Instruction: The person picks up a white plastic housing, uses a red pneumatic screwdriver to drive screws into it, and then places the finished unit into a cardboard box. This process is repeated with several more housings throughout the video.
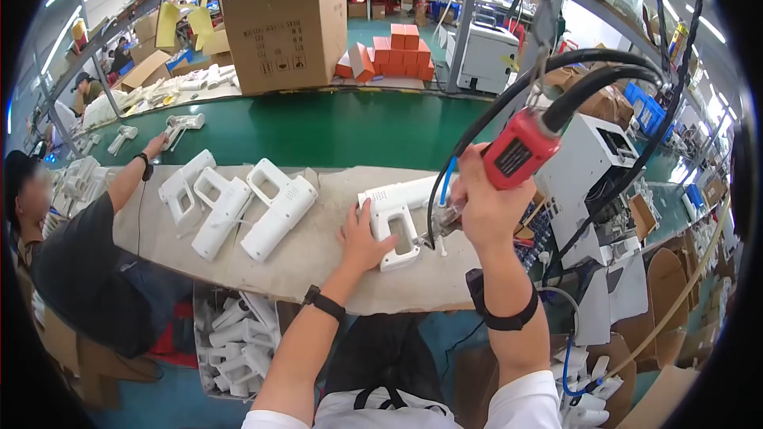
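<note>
A white pistol-shaped plastic housing (387, 202) with a loop handle lies on the cardboard-covered bench in front of me. My left hand (362, 245) grips it by the handle, fingers along its left side and thumb near the lower end. My right hand (494, 210) is closed around a red electric screwdriver (517, 151), tilted with its tip down and left toward the lower end of the handle. Whether the tip touches a screw is too small to tell. Thick black cables and a hanging hook hold the screwdriver from above.
Three similar white housings (278, 210) lie left on the bench. A co-worker (95, 246) at far left reaches to a housing on the green conveyor (318, 127). Beyond stand a large carton (278, 24) and orange boxes (401, 52). A crate of white parts (238, 342) sits below; a white machine (584, 183) stands right.
</note>
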`<state>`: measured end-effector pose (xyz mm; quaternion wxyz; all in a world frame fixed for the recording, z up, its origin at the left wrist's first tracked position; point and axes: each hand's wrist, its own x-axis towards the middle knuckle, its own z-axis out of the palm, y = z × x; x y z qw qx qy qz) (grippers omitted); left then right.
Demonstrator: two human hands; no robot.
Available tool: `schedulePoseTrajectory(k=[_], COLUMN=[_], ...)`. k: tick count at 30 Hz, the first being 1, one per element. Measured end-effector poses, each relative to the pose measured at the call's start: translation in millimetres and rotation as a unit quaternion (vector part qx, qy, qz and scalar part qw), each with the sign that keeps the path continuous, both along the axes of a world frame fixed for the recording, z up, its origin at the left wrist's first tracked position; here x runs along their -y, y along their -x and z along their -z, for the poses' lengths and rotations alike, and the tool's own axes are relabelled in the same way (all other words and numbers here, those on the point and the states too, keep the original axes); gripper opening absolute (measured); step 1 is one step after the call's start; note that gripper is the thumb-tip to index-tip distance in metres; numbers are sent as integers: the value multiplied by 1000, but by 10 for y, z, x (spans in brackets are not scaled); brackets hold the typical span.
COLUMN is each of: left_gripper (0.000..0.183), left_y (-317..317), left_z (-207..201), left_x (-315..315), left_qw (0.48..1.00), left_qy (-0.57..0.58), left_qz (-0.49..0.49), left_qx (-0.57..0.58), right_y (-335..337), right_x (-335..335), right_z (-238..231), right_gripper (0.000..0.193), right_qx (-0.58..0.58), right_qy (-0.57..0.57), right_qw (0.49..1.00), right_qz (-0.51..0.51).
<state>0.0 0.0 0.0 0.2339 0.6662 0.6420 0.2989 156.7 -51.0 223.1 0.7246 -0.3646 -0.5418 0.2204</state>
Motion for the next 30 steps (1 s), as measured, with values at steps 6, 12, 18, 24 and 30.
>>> schedulePoseTrajectory(k=[6,12,18,24,30], left_gripper=[100,97,98,98,95], left_y=[-8,-44,3,60,46], left_z=[95,34,101,259,327], left_x=[51,65,38,-96,-87], left_qw=[999,998,998,995,996], left_qy=[-51,-62,-61,-71,-86], left_qz=[-2,10,6,32,24], left_qx=[18,23,21,62,24], right_y=[51,123,180,376,525], right_x=[-97,-261,-233,146,54], right_z=[248,714,562,-74,120], right_gripper=[17,19,19,16,21], right_qx=[27,20,26,-10,17], right_qy=[-4,82,61,20,44], right_qw=[1000,996,998,997,994], right_qz=[-6,-1,-16,-75,-103])
